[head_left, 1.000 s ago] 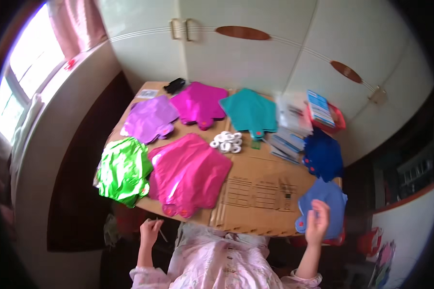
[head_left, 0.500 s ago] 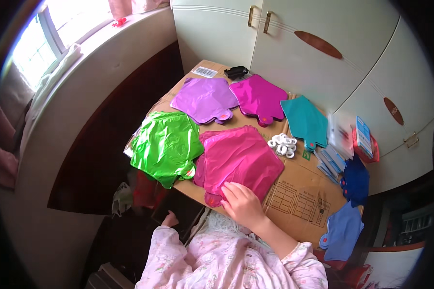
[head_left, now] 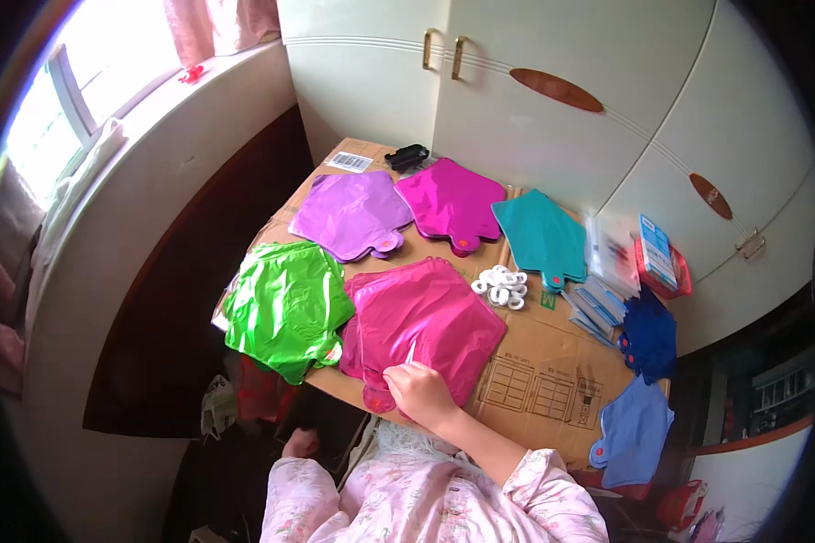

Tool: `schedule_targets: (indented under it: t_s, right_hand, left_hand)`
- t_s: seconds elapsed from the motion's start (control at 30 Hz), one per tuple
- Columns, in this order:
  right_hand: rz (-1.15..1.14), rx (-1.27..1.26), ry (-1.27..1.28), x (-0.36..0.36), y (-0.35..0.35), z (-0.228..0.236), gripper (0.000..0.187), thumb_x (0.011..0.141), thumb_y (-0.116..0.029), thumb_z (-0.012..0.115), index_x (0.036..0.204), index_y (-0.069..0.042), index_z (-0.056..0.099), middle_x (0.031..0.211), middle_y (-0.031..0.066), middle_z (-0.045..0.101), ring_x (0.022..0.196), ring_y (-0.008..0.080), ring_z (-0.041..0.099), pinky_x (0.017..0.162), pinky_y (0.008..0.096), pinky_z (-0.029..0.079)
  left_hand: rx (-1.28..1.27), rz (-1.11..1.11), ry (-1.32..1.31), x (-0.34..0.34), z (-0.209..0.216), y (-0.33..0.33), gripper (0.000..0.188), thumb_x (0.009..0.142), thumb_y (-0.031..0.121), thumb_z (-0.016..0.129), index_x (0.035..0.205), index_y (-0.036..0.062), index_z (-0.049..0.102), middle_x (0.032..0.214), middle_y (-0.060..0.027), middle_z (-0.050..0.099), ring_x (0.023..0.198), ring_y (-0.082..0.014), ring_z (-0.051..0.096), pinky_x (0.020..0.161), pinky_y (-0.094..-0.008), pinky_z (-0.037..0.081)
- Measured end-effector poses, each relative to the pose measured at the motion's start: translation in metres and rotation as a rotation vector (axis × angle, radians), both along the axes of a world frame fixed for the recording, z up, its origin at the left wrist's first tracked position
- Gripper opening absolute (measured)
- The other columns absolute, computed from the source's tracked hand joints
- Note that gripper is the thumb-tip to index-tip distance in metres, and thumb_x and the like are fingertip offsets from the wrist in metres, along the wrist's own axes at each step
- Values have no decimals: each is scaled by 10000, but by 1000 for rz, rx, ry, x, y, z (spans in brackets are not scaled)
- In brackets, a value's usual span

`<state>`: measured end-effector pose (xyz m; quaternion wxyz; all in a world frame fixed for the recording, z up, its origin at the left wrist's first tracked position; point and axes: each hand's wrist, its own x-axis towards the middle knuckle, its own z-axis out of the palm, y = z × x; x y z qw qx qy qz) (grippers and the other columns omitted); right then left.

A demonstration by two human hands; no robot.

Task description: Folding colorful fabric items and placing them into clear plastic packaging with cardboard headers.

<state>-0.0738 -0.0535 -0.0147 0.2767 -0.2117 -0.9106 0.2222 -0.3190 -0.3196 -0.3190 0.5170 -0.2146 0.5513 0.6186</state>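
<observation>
A stack of flat pink foil balloons (head_left: 444, 317) lies near the front of the cardboard. Over its lower part is my right hand (head_left: 419, 394), fingers closed in a pinch on the top sheet, where a bright fold shows at the fingertips. The pink tab (head_left: 378, 396) with a red dot lies just left of that hand. Low on the left, off the cardboard's front edge, my left hand (head_left: 301, 443) is closed with its fingers curled; nothing shows in it. Beside the pink stack sits a bright green foil stack (head_left: 290, 308).
Behind lie lilac (head_left: 351, 213), magenta (head_left: 453, 204) and teal (head_left: 541, 237) foil stacks. White rings (head_left: 501, 288) are piled right of centre. Dark blue (head_left: 650, 335) and light blue (head_left: 636, 430) stacks, packets (head_left: 598, 308) and a red basket (head_left: 675, 276) line the right side.
My right hand has gone from spread fingers on the pink foil to a pinch. My left hand's fingers have curled in. The whole view has shifted, so the cardboard sits lower and further left.
</observation>
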Motion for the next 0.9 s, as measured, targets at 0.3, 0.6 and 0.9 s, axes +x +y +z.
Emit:
schedule_targets:
  t_s: [0.3, 0.6, 0.9]
  right_hand:
    - [-137, -564, 178, 1, 7, 4, 174, 783, -220, 739, 812, -51, 711, 739, 110, 686, 665, 240, 679, 619, 348, 519]
    - [-199, -736, 164, 6, 21, -4, 202, 804, -211, 749, 851, -25, 684, 677, 94, 668, 579, 121, 609, 571, 287, 481]
    - [-130, -1144, 350, 5, 33, -22, 311, 843, -84, 700, 1115, 28, 598, 815, 27, 666, 724, 67, 574, 639, 251, 470]
  left_hand:
    - [-371, -1153, 922, -39, -43, -36, 248, 895, 274, 547, 851, 36, 603, 754, -160, 648, 668, -253, 592, 551, -398, 461]
    - [-424, -134, 1449, 15, 143, 41, 173, 900, 130, 594, 766, 21, 601, 842, -143, 653, 606, -176, 576, 543, -310, 445]
    - [366, -794, 2154, 116, 348, 184, 161, 758, 121, 686, 895, 48, 644, 957, -99, 664, 956, -286, 625, 873, -407, 467]
